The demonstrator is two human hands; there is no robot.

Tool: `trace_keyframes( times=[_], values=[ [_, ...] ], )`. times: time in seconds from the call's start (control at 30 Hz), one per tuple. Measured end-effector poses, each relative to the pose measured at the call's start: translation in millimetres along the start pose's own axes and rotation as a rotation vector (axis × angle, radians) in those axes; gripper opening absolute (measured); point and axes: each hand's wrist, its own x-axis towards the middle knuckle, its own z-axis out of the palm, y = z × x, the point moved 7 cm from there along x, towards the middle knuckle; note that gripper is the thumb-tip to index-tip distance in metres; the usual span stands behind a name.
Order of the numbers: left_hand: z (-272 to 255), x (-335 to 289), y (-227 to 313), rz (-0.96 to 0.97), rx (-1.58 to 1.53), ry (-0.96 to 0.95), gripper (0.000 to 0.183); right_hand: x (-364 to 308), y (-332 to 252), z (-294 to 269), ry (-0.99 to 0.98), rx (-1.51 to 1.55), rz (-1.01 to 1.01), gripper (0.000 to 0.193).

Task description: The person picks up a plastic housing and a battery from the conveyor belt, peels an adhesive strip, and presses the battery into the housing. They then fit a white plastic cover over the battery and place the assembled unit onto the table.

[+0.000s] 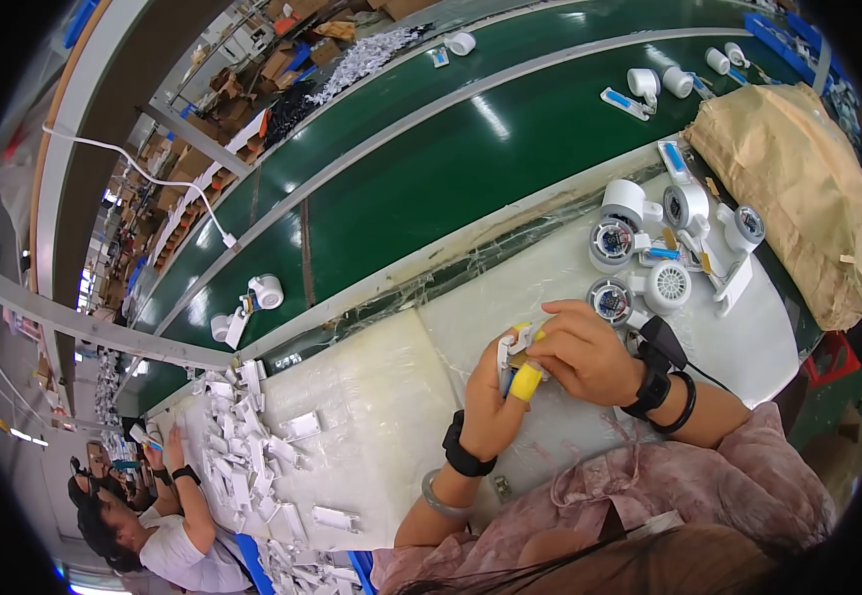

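Holding angular white plastic part (pixel 504 357)

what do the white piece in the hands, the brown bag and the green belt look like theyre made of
White piece: probably hard, smooth plastic, from its clean edges, though partly hidden.
Brown bag: likely matt paper, from its stiff creases.
Green belt: glossy, with bright light streaks; perhaps PVC or rubber, the look doesn't settle which.

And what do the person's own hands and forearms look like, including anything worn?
The left hand has a yellow wrap on the thumb, with a black wristband and a pale bangle below. The right hand has a black strap at the wrist and a thinner black band behind it. The mottled pink sleeves stop short of the wrists.
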Motion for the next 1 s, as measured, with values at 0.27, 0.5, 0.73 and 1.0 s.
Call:
trace_keyframes(
  times=[0.27,0.5,0.73,1.0],
  values=[
    [1.9,0.7,5.0,0.024,-0.017,-0.022,0.040,-1.1,2.2,0.6,0.019,-0.011,-0.012,0.013],
    [0.6,0.2,9.6,0.054,0.122,0.001,0.032,-7.3,5.9,2.5,-0.007,-0.013,0.031,0.022],
    [-2.4,2.1,9.0,0.055,0.145,0.027,0.030,0.8,0.1,0.7,0.025,0.021,-0.049,0.027],
    [-18.0,14.7,2.3,-0.161,-0.198,0.202,0.035,5.1,-5.8,-16.0,0.154,0.011,-0.046,0.025]
  ],
)
